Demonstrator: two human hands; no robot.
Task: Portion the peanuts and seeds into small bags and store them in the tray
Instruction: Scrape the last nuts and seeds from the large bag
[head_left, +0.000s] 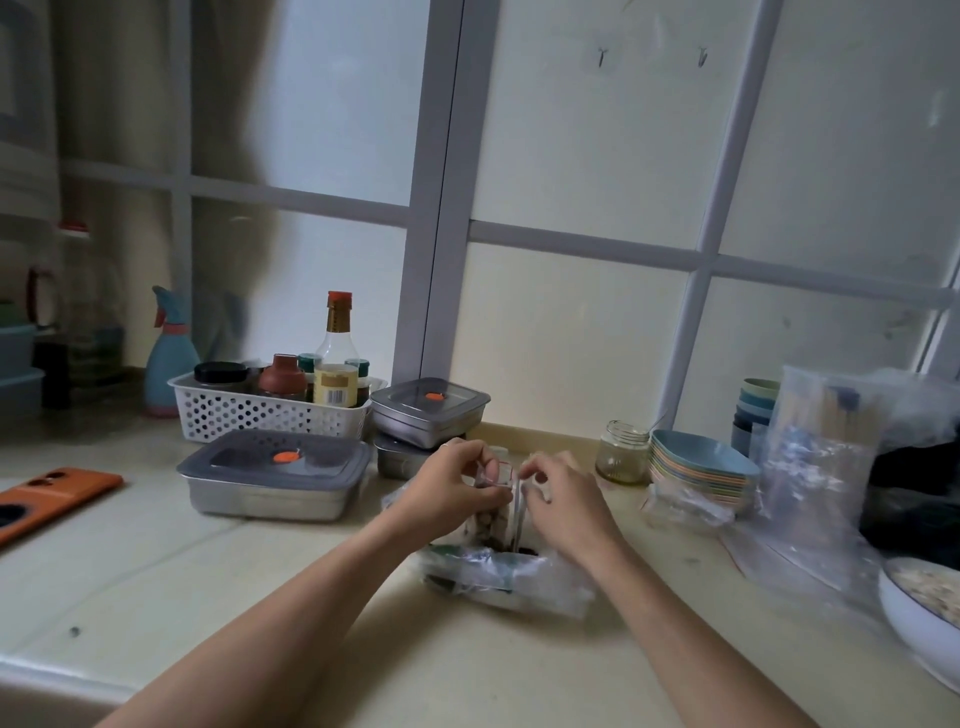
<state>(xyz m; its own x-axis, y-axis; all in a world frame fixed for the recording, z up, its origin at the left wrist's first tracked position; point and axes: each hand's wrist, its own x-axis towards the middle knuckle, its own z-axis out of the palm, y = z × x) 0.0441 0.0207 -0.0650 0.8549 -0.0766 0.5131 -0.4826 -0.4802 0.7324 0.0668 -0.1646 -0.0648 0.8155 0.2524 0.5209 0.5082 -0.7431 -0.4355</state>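
Head view looks down along two bare forearms to the pale counter (249, 597). Closest to the camera, just below the fingers, a crumpled heap of clear plastic bags (501, 574) lies on the counter. Above this heap the small bag (493, 519) stands upright between both hands, and brown peanuts show through its wall. The left hand (452, 493) has curled fingers, and its thumb and forefinger pinch the top edge of the small bag. The right hand (566, 504) pinches the same top edge from the other side, its fingertips (530, 474) close to those of the left hand.

Far to the right of the fingers, at the picture's edge, is a white bowl (896, 613) with pale contents. To the left of the fingers sits a steel tray (270, 501) with a grey lid on it. To the right of the fingers, a little farther, stand a glass jar (621, 452) and a stack of plates (701, 470). Behind the fingers two lidded steel boxes (428, 415) are stacked, and left of these a white basket (249, 413) holds bottles.
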